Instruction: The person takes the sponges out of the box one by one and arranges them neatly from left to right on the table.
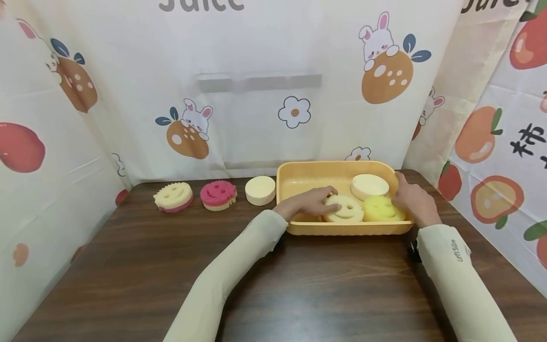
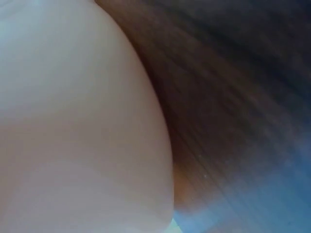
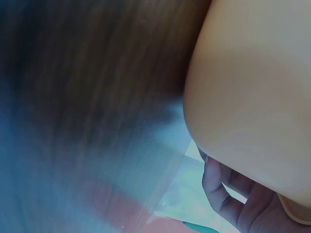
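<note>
A yellow plastic tray [image 1: 325,229] stands at the right of the table. Over its left half reaches my left hand [image 1: 314,202], whose thumb and finger grip the left side of a cream smiley-face sponge [image 1: 344,212] in the tray. My right hand [image 1: 416,202] holds the tray's right end; in the right wrist view, bent fingers [image 3: 214,182] show along the outside of the tray wall [image 3: 257,111]. Beside the cream sponge lies a yellow smiley sponge [image 1: 382,209], and behind them a round cream sponge [image 1: 370,185]. The left wrist view shows mostly a blurred pale surface.
Left of the tray, a round cream sponge [image 1: 260,190], a pink-topped smiley sponge [image 1: 218,194] and a cream-topped smiley sponge [image 1: 173,195] sit in a row on the dark wooden table [image 1: 171,256]. Printed cloth [image 1: 256,133] hangs close behind the table and at both sides.
</note>
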`<state>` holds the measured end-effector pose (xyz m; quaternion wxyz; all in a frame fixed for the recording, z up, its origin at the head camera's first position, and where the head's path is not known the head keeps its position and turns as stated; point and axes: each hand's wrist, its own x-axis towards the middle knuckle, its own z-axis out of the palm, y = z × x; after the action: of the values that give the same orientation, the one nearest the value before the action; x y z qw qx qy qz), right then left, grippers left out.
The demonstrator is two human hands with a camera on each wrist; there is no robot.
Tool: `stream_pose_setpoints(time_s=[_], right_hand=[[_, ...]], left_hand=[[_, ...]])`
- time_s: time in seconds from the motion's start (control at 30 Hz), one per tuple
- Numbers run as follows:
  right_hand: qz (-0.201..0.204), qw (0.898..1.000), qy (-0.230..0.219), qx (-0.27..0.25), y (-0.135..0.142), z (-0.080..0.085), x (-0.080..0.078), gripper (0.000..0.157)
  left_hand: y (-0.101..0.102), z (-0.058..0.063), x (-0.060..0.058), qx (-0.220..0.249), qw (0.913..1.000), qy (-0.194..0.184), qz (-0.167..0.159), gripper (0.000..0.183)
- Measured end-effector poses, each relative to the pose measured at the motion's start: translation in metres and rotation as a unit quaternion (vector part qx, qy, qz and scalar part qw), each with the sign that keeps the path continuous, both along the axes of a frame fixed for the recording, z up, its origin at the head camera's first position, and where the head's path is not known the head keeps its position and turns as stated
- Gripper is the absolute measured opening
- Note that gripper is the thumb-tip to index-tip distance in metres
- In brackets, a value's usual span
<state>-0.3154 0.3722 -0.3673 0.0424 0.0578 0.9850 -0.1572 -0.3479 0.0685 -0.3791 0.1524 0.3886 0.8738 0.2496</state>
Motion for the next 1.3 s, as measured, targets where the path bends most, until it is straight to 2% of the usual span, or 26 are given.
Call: stream_pose_setpoints(time_s=[0.33, 0.53, 0.8, 1.3], right_hand=[[0.001, 1.0, -0.008, -0.001, -0.0009, 0.0009, 0.0, 0.078], [-0.004, 1.0, -0.008, 0.001, -0.0015, 0.0013, -0.0003, 0.077], [0.003, 1.0, -0.001, 0.004, -0.0014, 0.0005, 0.0016, 0.078], [0.007, 1.0, -0.008, 0.003, -0.0001, 0.0013, 0.0013, 0.075]], left_hand=[[-0.0006, 0.0007, 0.0009, 0.012, 0.9999, -0.011, 0.001, 0.058], [-0.0011, 0.0003, 0.0011, 0.027, 0.9991, -0.032, -0.001, 0.06], [-0.0009, -0.0009, 0.0017, 0.024, 0.9991, -0.034, 0.002, 0.059], [-0.0024, -0.0007, -0.0015, 0.041, 0.9972, -0.063, 0.009, 0.056]])
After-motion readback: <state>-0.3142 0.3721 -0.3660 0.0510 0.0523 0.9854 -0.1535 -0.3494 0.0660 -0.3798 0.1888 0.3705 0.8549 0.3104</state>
